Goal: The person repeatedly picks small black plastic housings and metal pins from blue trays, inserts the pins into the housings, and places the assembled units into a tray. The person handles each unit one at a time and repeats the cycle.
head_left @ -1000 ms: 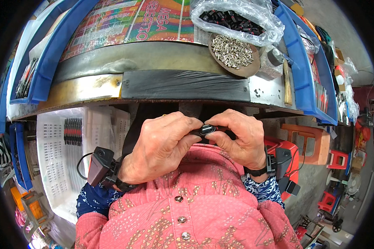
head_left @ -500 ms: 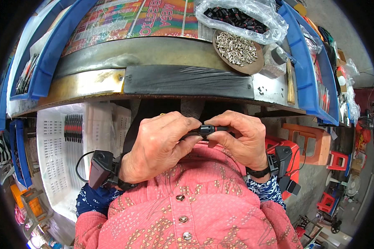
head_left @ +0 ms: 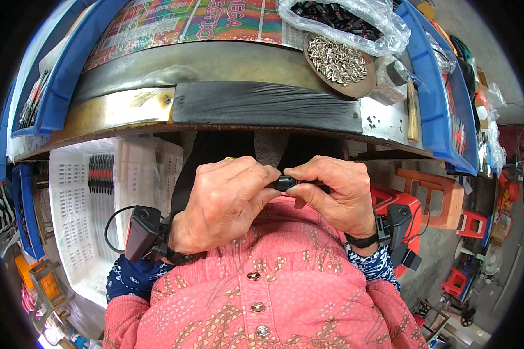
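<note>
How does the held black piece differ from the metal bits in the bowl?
The metal bits look silvery and individually smaller; the black piece, dark and larger. The left hand and right hand pinch the black piece; the metal bits lie heaped in the bowl. Both shine.

Holds a small glossy black piece (head_left: 284, 183) just in front of the workbench (head_left: 268, 106), pinched by the thumb and fingertips of the left hand (head_left: 227, 200) and of the right hand (head_left: 335, 192). Shows, atop the workbench toward its right end, a brown dish (head_left: 360, 87) heaped with silvery metal bits (head_left: 336, 60), plus a clear plastic bag (head_left: 395, 36) of black parts. Has a blue bin (head_left: 58, 104) at the workbench's left end, another blue bin (head_left: 432, 96) at its right. Includes, below the workbench's left part, a white perforated crate (head_left: 67, 198) containing red-and-black pieces (head_left: 101, 174).
</note>
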Motion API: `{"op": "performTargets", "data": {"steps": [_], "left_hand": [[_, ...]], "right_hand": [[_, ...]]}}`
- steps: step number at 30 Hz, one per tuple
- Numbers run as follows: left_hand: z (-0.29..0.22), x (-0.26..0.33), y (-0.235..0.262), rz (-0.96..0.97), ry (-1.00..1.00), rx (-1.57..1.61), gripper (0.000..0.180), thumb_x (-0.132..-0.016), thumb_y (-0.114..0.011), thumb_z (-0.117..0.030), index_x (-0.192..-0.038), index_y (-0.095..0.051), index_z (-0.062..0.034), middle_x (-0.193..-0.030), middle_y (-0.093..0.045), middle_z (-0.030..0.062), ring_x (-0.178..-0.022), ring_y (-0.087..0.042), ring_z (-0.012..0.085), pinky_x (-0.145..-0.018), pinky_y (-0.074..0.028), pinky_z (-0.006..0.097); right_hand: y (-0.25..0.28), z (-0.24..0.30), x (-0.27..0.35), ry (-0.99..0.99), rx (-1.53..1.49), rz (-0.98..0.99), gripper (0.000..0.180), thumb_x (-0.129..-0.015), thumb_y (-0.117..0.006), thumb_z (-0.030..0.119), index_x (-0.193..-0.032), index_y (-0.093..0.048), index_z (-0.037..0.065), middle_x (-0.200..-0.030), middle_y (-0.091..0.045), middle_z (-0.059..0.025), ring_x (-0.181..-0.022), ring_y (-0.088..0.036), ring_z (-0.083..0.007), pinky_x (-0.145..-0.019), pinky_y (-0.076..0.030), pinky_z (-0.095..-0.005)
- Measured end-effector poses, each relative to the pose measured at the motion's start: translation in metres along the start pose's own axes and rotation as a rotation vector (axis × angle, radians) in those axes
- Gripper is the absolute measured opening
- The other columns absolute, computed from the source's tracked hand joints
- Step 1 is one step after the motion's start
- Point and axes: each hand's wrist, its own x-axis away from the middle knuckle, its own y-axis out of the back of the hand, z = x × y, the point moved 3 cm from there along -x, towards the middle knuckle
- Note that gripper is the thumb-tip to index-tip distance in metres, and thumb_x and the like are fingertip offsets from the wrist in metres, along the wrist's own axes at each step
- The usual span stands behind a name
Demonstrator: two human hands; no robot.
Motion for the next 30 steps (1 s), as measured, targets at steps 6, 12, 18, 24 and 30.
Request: {"op": "performTargets", "data": {"steps": [6,12,18,24,30], "left_hand": [[0.005,-0.006,0.004,0.021,0.041,-0.021,0.026,-0.07,-0.078,-0.004,-0.093,-0.067,-0.0024,-0.077,-0.065,0.0108,-0.064,-0.064,0.0263,-0.056,-0.05,0.034],[0.002,-0.012,0.004,0.005,-0.004,-0.018,0.025,-0.072,-0.077,-0.006,-0.093,-0.064,-0.0018,-0.076,-0.061,0.0117,-0.066,-0.062,0.03,-0.058,-0.049,0.038],[0.001,-0.019,0.005,-0.007,-0.002,0.005,0.026,-0.071,-0.078,-0.005,-0.092,-0.065,-0.0018,-0.074,-0.06,0.0111,-0.064,-0.061,0.0296,-0.057,-0.049,0.037],[-0.003,-0.033,0.008,-0.007,-0.009,-0.004,0.026,-0.07,-0.079,-0.006,-0.092,-0.066,-0.003,-0.074,-0.061,0.0114,-0.064,-0.062,0.0296,-0.056,-0.05,0.038],[-0.001,-0.043,0.016,-0.022,0.083,-0.004,0.023,-0.071,-0.079,-0.007,-0.091,-0.067,-0.0038,-0.075,-0.062,0.0116,-0.065,-0.062,0.0297,-0.057,-0.05,0.037]], "right_hand": [[0.0,-0.003,-0.004,-0.037,-0.071,-0.06,0.016,-0.085,-0.071,0.0,-0.1,-0.068,-0.006,-0.082,-0.068,-0.0117,-0.067,-0.068,-0.0148,-0.059,-0.052,-0.0248],[0.006,0.002,-0.005,-0.03,-0.073,-0.037,0.017,-0.087,-0.07,0.002,-0.102,-0.068,-0.007,-0.082,-0.068,-0.0119,-0.069,-0.069,-0.0154,-0.06,-0.053,-0.0243],[0.01,0.002,-0.006,-0.068,-0.136,-0.059,0.02,-0.086,-0.072,0.004,-0.105,-0.068,-0.004,-0.083,-0.069,-0.0116,-0.07,-0.069,-0.0159,-0.06,-0.054,-0.026],[0.024,0.008,-0.014,-0.098,-0.107,-0.065,0.023,-0.083,-0.074,0.005,-0.104,-0.069,-0.002,-0.084,-0.068,-0.0103,-0.07,-0.066,-0.0143,-0.061,-0.052,-0.0257],[0.058,0.006,-0.025,-0.07,0.377,-0.327,0.023,-0.076,-0.077,0.007,-0.097,-0.071,0.0,-0.083,-0.068,-0.0123,-0.074,-0.064,-0.0267,-0.068,-0.05,-0.0333]]}}
